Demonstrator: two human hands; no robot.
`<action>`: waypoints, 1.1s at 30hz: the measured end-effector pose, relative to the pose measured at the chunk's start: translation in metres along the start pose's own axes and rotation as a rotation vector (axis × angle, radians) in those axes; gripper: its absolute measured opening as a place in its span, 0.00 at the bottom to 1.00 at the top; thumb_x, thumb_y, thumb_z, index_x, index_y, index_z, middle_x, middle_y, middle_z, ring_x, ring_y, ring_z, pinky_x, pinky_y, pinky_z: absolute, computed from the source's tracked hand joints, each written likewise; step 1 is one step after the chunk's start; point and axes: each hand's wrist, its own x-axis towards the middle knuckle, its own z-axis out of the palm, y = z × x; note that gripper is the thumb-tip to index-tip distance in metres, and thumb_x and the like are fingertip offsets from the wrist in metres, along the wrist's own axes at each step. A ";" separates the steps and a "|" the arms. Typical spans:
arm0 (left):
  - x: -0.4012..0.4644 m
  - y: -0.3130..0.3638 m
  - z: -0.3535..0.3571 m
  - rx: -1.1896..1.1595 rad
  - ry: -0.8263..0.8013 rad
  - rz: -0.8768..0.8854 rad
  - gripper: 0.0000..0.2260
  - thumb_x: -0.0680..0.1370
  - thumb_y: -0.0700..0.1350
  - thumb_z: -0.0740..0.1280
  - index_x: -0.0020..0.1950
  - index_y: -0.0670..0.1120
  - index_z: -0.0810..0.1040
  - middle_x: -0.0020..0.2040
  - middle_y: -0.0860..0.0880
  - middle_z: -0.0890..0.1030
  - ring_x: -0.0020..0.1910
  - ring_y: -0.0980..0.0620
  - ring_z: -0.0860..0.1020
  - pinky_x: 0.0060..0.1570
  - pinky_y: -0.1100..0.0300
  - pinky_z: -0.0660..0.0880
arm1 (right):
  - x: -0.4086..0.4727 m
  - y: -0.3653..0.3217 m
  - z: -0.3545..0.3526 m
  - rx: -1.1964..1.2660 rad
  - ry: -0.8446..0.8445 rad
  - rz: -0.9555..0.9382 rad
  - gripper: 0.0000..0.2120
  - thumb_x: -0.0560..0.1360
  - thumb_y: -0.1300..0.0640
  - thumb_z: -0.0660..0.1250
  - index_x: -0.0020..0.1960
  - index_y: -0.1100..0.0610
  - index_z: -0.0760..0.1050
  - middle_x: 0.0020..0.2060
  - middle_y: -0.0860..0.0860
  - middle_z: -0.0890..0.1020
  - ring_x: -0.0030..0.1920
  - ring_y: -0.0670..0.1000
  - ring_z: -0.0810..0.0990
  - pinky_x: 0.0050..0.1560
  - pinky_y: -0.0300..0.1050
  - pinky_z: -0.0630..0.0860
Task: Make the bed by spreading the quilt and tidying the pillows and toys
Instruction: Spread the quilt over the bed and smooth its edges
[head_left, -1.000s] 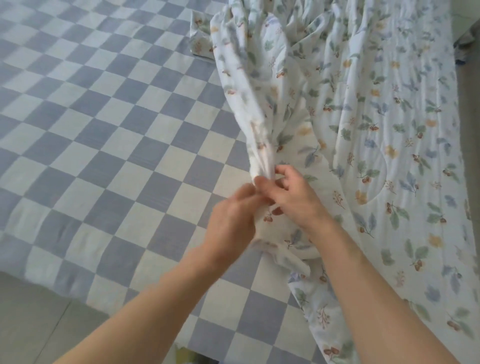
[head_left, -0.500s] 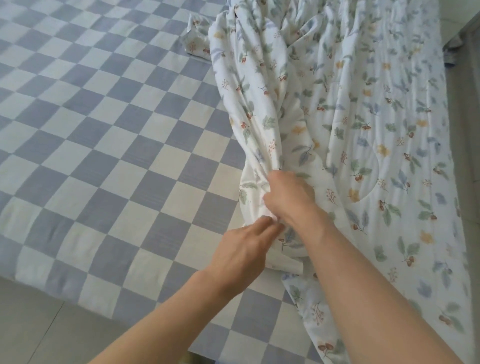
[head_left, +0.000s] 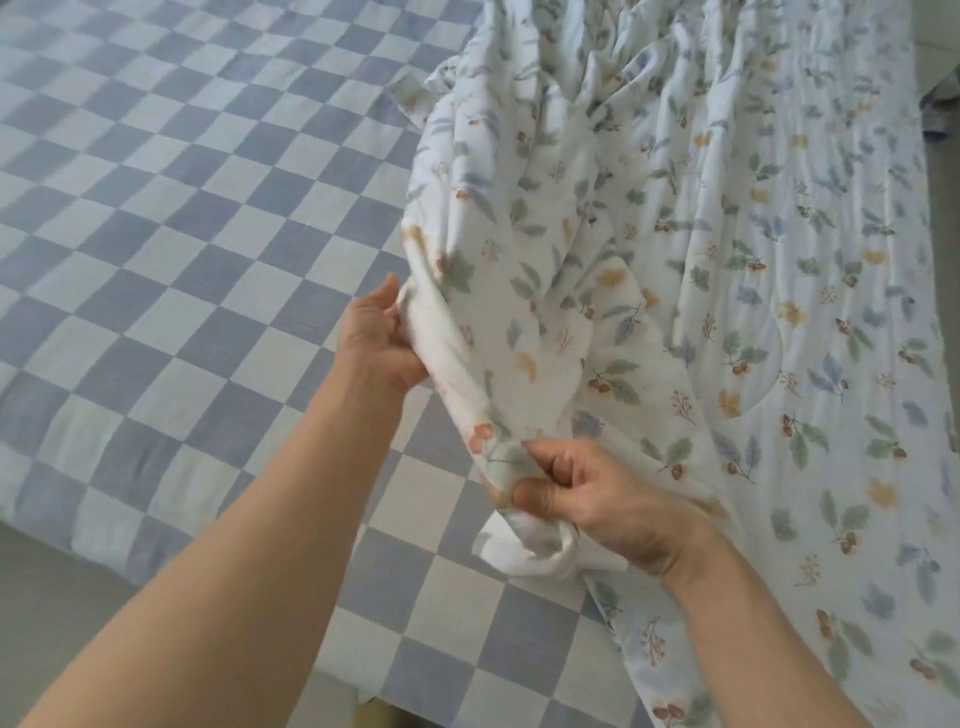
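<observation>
A white quilt (head_left: 727, 249) printed with leaves and acorns covers the right half of the bed, bunched into folds along its left side. My left hand (head_left: 379, 343) grips the quilt's left edge, held up off the bed. Lower and to the right, my right hand (head_left: 597, 499) pinches the same edge near its corner, which hangs rolled below my fingers. The stretch of edge between my hands is lifted and taut. No pillows or toys are in view.
The bed sheet (head_left: 182, 270) is a blue and white checkerboard, bare on the left half. The bed's near edge runs along the lower left, with pale floor (head_left: 57, 603) below it. Something dark (head_left: 940, 109) lies past the bed's right side.
My hands were together on the quilt's edge. They have moved apart: the left hand slid up and left along the edge, the right hand came down toward me, stretching the fabric between them.
</observation>
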 end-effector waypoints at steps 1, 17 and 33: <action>0.002 0.007 -0.007 -0.038 0.033 0.004 0.11 0.80 0.42 0.57 0.50 0.38 0.77 0.37 0.40 0.83 0.32 0.44 0.82 0.45 0.45 0.74 | 0.000 0.007 -0.005 -0.002 0.038 0.027 0.05 0.75 0.62 0.64 0.47 0.59 0.79 0.38 0.50 0.80 0.40 0.45 0.77 0.44 0.36 0.74; -0.051 -0.036 -0.100 1.535 -0.452 1.484 0.17 0.75 0.30 0.56 0.57 0.45 0.75 0.55 0.48 0.77 0.44 0.51 0.75 0.43 0.59 0.74 | 0.099 -0.051 0.050 -0.506 0.677 0.010 0.12 0.71 0.53 0.67 0.50 0.60 0.73 0.40 0.51 0.77 0.43 0.53 0.77 0.42 0.46 0.74; -0.038 0.180 -0.116 -0.132 -0.107 -0.163 0.09 0.77 0.42 0.59 0.42 0.39 0.73 0.38 0.43 0.77 0.37 0.46 0.76 0.44 0.52 0.74 | 0.115 -0.087 0.206 -0.077 0.109 0.018 0.04 0.72 0.60 0.67 0.39 0.54 0.77 0.31 0.48 0.78 0.34 0.45 0.76 0.38 0.37 0.72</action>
